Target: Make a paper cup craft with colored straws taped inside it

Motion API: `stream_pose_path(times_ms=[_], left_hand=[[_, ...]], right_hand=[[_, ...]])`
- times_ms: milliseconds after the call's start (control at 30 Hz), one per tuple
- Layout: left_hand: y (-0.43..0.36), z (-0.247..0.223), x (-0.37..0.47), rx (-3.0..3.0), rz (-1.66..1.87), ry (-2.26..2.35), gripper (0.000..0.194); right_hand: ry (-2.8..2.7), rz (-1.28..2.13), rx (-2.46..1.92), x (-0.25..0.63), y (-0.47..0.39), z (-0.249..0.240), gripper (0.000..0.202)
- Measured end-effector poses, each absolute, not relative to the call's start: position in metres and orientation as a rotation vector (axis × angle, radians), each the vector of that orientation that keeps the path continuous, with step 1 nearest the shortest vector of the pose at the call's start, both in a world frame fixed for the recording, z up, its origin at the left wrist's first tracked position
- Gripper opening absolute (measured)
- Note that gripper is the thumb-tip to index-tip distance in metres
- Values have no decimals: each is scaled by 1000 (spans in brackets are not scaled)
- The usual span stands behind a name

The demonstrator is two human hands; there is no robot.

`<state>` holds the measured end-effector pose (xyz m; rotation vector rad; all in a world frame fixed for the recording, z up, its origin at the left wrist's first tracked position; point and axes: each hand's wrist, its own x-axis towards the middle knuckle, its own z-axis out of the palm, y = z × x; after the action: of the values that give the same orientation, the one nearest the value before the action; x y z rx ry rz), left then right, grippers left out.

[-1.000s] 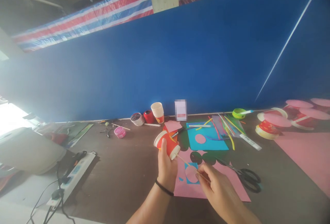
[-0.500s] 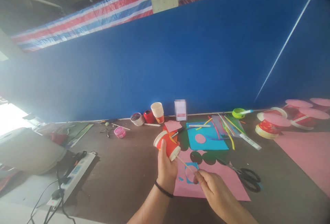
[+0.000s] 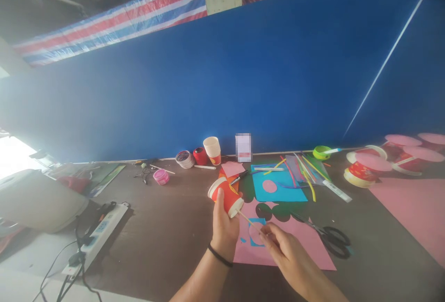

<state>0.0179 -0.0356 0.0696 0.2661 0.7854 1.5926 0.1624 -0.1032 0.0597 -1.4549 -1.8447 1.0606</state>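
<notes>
My left hand is wrapped round a red paper cup, tilted on its side with its white base toward my right hand. A thin wooden stick meets the base of the cup; whether it goes through cannot be seen. The fingertips of my right hand pinch the stick's other end. Below both hands lies a pink sheet with round cut-outs along its far edge. On it rests a small blue piece with a pink disc.
Black-handled scissors lie right of the pink sheet. Behind are a blue sheet, coloured pipe cleaners, a stack of paper cups and a pink tub. Finished-looking cup pieces stand right; a power strip lies left.
My right hand has shifted slightly toward the cup along the stick. The left hand and cup have hardly moved.
</notes>
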Motion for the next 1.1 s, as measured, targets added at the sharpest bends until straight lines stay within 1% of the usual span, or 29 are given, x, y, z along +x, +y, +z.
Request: stream_pose_path(times_ms=[67, 200, 333, 400, 533, 633, 733, 900, 1100], left_hand=[[-32, 70, 14, 211, 1599, 735, 31], [-23, 73, 1, -6, 1571, 676, 27], [-22, 71, 0, -126, 1451, 642, 30], [-22, 69, 4, -132, 1448, 641, 30], [-18, 65, 4, -109, 1546, 665, 26], [-16, 64, -3, -119, 1574, 685, 26], [-16, 65, -8, -127, 1568, 695, 26], [-19, 67, -3, -84, 1563, 722, 25], [-22, 67, 1, -56, 1585, 740, 27]], right_hand=[[-1883, 1007, -1475, 166, -105, 60, 28], [-1914, 915, -1485, 192, -106, 63, 35], [-1852, 856, -1527, 226, -107, 64, 35], [-1901, 819, -1553, 234, -110, 63, 35], [-1965, 743, -1534, 237, -120, 60, 27], [-1877, 637, -1492, 239, -125, 58, 22], [-1823, 601, -1472, 240, -126, 58, 20], [-1902, 633, -1428, 225, -125, 62, 20], [-1976, 486, -1480, 224, -122, 57, 18]])
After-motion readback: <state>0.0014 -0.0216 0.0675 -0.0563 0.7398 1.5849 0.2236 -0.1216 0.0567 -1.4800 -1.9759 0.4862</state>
